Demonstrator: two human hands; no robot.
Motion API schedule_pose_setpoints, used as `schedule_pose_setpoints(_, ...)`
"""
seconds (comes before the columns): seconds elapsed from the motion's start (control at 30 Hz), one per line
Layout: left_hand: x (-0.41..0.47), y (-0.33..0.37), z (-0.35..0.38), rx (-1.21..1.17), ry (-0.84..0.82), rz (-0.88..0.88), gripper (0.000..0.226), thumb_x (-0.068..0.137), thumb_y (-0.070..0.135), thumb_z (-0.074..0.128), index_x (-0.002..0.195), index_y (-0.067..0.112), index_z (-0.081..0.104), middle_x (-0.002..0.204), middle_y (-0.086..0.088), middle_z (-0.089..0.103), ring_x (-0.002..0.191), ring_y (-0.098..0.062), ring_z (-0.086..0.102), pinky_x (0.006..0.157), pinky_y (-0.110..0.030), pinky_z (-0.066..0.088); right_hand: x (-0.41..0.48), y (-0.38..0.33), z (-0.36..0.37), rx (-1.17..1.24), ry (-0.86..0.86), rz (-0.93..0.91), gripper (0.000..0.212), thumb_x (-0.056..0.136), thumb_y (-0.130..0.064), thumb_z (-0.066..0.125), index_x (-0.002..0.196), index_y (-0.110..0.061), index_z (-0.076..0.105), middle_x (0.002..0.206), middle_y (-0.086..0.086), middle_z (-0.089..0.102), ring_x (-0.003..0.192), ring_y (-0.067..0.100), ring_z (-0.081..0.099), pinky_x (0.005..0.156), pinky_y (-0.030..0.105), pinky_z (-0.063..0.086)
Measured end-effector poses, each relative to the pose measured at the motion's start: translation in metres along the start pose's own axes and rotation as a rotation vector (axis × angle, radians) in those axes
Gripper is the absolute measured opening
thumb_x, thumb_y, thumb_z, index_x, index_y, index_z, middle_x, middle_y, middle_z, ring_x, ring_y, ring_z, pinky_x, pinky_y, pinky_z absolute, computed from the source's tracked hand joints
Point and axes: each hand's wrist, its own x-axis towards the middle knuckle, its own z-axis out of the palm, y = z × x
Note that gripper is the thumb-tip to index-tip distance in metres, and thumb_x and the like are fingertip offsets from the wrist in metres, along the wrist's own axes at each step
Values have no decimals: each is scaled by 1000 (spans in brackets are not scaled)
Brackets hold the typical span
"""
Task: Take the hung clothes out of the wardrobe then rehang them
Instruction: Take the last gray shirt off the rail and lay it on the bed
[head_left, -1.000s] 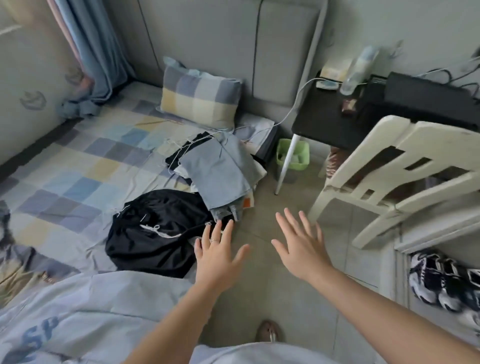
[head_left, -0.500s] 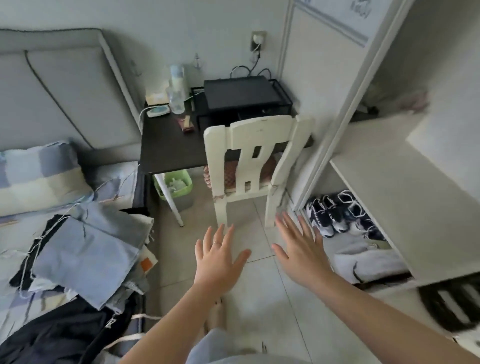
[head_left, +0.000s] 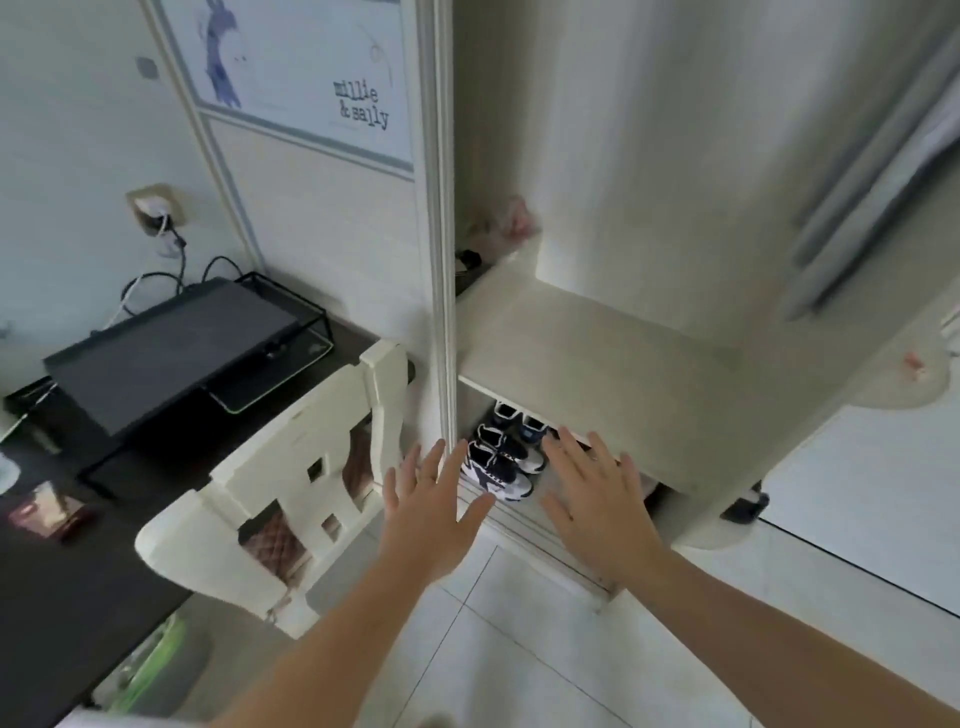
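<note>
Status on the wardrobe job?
Left hand, right hand open, empty. Hung clothes upper right in wardrobe, untouched. Chair close at left.

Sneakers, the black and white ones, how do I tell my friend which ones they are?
Find the open wardrobe right of the white chair. Look under its wide cream shelf, down at floor level. The black and white sneakers sit nearest the front; the pair behind them looks bluer.
</note>
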Motion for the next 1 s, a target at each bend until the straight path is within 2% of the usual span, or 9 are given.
schedule_pose_setpoints(0.13, 66, 16, -25, 15, 33, 182, 81, 89, 77, 18, 157, 35, 8, 166, 6, 6, 153, -23, -8, 121, -49, -3, 26, 11, -36, 8, 86, 124, 76, 85, -60, -5, 155, -33, 2, 164, -10, -5, 151, 24, -6, 119, 52, 1)
schedule_pose_setpoints(0.2, 100, 37, -41, 16, 63, 263, 75, 94, 71, 26, 157, 36, 7, 166, 6, 6, 153, -22, -8, 121, -48, -2, 41, 25, -60, -36, 147, 163, 73, 88, -60, 1, 155, -32, 6, 164, -9, 0, 151, 26, -1, 118, 54, 5)
schedule_pose_setpoints(0.33, 170, 90, -85, 36, 141, 416, 74, 94, 70, 24, 157, 36, 4, 167, 4, 4, 153, -23, -9, 121, -49, -2, 71, 57, -114, -113, 326, 217, 62, 95, -57, 22, 149, -27, 26, 160, -3, 25, 147, 31, 23, 111, 59, 27)
schedule_pose_setpoints(0.43, 220, 138, -123, 32, 228, 511, 74, 94, 71, 24, 157, 37, 6, 166, 5, 6, 153, -23, -7, 122, -50, -1, 93, 88, -160, -198, 439, 226, 61, 97, -54, 30, 151, -28, 25, 161, -5, 23, 148, 29, 20, 112, 57, 27)
schedule_pose_setpoints(0.6, 282, 221, -193, 2, 382, 676, 85, 81, 77, 8, 156, 37, 12, 165, 7, 11, 152, -21, -5, 121, -50, 2, 116, 128, -258, -276, 629, 208, 62, 95, -53, 40, 151, -28, 30, 161, -8, 23, 147, 28, 22, 112, 56, 28)
schedule_pose_setpoints(0.77, 326, 307, -262, -18, 523, 840, 85, 82, 79, 9, 156, 37, 11, 165, 6, 13, 153, -21, -3, 122, -48, 2, 125, 154, -362, -367, 792, 139, 62, 99, -53, 34, 154, -29, 20, 163, -10, 11, 151, 24, 6, 118, 53, 18)
schedule_pose_setpoints(0.83, 338, 338, -285, -18, 570, 899, 90, 80, 84, 0, 156, 37, 9, 165, 6, 12, 153, -21, -3, 122, -48, 3, 127, 158, -401, -399, 844, 128, 62, 100, -56, 29, 155, -30, 15, 164, -11, 7, 151, 22, 2, 119, 51, 14)
schedule_pose_setpoints(0.9, 348, 368, -306, -40, 608, 946, 101, 72, 88, -14, 157, 37, 8, 165, 6, 11, 153, -21, -3, 122, -47, 2, 128, 164, -439, -414, 899, 136, 62, 100, -56, 28, 155, -32, 14, 163, -12, 7, 151, 21, 2, 119, 51, 13)
schedule_pose_setpoints(1.0, 361, 415, -336, -95, 628, 1001, 105, 67, 89, -18, 156, 39, 6, 165, 9, 7, 152, -17, -7, 122, -46, 4, 127, 174, -493, -442, 987, 179, 63, 97, -55, 27, 154, -30, 20, 162, -10, 15, 150, 24, 10, 117, 52, 20)
